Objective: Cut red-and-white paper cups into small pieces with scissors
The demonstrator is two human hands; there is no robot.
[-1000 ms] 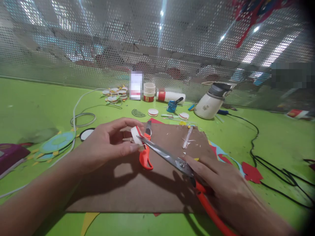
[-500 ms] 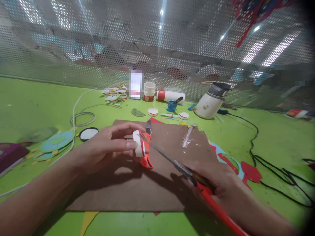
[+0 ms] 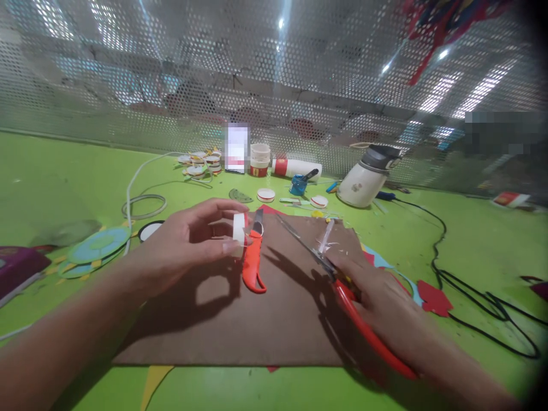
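Note:
My left hand (image 3: 188,242) pinches a small white ring-shaped piece (image 3: 238,228) between thumb and fingers, above a brown board (image 3: 240,319). My right hand (image 3: 381,302) grips red-handled scissors (image 3: 342,285) whose blades point up and left, lying low over the board and apart from the ring. An orange utility knife (image 3: 252,260) lies on the board just right of the ring. A white stick (image 3: 326,235) with white shavings lies near the board's far right corner.
The green table (image 3: 64,177) holds paper cups (image 3: 260,160), a blue glue pot (image 3: 298,185), a white jug (image 3: 363,180), small discs (image 3: 266,195), a white cable coil (image 3: 143,206), black cable (image 3: 471,285), red paper scraps (image 3: 434,298) and round paper cutouts (image 3: 96,248). A perforated metal wall (image 3: 274,85) stands behind.
The scissors have pulled away from the white ring to the right and their blades now point over the board. My left hand has turned the ring edge-on and lifted it slightly.

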